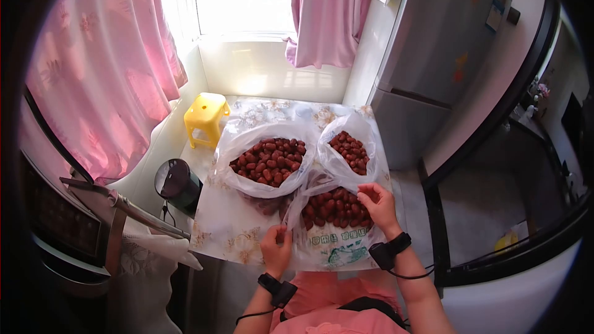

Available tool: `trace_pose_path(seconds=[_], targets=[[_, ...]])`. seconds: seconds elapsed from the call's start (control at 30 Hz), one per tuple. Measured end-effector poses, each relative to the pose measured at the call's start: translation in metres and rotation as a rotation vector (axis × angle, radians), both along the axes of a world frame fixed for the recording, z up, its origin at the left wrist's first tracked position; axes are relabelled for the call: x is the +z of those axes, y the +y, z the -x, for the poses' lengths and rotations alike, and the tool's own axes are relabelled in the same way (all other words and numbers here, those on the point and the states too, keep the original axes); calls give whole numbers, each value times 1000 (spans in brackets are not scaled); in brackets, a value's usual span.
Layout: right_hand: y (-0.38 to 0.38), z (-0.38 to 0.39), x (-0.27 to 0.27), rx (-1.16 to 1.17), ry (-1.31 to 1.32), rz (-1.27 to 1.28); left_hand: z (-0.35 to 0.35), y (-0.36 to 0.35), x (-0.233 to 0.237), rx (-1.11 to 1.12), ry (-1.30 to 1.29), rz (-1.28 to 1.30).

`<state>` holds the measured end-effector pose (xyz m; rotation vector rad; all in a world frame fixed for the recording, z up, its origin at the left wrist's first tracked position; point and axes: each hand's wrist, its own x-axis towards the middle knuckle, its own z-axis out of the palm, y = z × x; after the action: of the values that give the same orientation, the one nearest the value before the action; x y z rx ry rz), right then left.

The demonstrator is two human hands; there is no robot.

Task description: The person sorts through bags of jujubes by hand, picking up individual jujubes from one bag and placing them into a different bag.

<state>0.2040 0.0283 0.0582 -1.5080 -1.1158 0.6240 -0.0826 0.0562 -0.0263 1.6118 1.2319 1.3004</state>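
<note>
A clear plastic bag with green print [339, 253] lies at the near side of the table, with red dates [337, 208] inside it. My right hand [380, 207] is closed in a pinch on the bag's right edge. At the bag's left side, my left hand [276, 252] is closed, its fingertips on the thin plastic edge. Behind stand two open white plastic bags of red dates: a large one [229, 176] to the left and a smaller one [328, 164] to the right. Each wrist wears a black strapped device with a cable.
The bags rest on a table with a floral cover [226, 235]. Left of it are a yellow stool [208, 108] and a black bin-like container [179, 184]. A grey refrigerator [427, 55] stands at the back right. Pink curtains [105, 55] hang by the window.
</note>
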Motion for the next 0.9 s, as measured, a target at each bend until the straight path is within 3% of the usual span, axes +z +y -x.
trace_pose_path(seconds=[0.1,0.23,0.37,0.53,0.73,0.9], targets=[[-29,17,-21,56,93,115,0,-2,1,-13,2,13],[-49,29,-47,84,-312,16,-1,1,5,-8,11,-8],[-53,44,-55,20,-316,26,-2,0,5,5,-13,-16],[-51,49,-72,-28,-588,-53,-3,-1,6,9,-1,-17],[-57,52,-61,3,-357,2,-3,1,0,-13,-43,21],[-51,52,-60,-36,-537,-177,-1,1,0,-16,0,-8]])
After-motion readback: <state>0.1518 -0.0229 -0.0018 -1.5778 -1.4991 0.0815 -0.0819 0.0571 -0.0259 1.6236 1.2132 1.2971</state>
